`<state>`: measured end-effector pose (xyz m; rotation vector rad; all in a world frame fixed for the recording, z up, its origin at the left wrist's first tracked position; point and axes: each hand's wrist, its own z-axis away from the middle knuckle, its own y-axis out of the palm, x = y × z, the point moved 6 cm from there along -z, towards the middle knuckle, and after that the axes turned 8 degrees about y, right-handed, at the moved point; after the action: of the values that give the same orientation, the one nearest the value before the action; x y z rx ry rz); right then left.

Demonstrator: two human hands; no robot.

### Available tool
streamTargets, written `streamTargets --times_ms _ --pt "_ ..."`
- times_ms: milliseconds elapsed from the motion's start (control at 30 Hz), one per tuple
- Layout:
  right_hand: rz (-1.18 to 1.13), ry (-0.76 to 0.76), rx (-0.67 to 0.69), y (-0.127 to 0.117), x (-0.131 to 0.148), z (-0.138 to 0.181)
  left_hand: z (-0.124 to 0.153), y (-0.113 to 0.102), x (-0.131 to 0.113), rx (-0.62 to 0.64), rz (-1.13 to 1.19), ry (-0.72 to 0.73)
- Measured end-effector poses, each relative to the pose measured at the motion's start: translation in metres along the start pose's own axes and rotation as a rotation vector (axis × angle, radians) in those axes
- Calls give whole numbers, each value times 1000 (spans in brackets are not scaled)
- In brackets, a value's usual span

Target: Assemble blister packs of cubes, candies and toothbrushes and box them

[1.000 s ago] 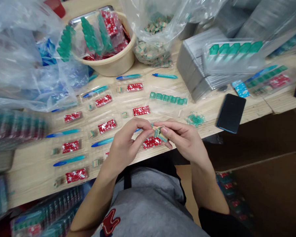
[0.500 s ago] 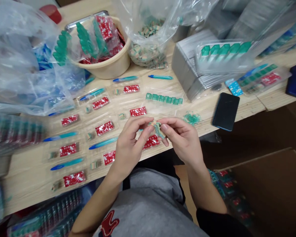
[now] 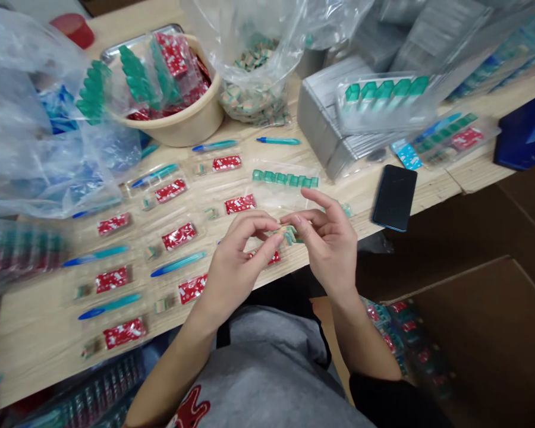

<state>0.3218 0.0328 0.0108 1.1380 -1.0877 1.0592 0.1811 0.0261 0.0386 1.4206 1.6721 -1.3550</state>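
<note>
While left grip (image 3: 238, 258) pinches striped pieces (image 3: 288, 235), nearly closed | right grip (image 3: 333, 246): at their edge, index raised, hold unclear

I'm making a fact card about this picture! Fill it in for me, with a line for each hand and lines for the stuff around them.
Left hand: pinching small striped pieces
Right hand: fingertips at the same pieces; how firmly it grips is unclear
Beyond the hands: a row of green cubes
Picture's left: red patterned packets and blue pens
Back: cream tub, with a see-through bag of striped pieces beside it
Picture's right: dark phone, flat on the table
</note>
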Motion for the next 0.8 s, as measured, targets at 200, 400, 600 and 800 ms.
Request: streamTargets --times_ms 200,400,600,800 --pt "17 -4 -9 0 3 3 0 2 -22 19 -369 379" --pt "-61 23 59 5 5 2 5 -4 -21 -75 -253 451" --pt "-44 49 67 5 7 3 6 -9 -23 -89 -220 476" --pt "-15 48 60 10 10 5 6 -8 -15 -80 -123 403"
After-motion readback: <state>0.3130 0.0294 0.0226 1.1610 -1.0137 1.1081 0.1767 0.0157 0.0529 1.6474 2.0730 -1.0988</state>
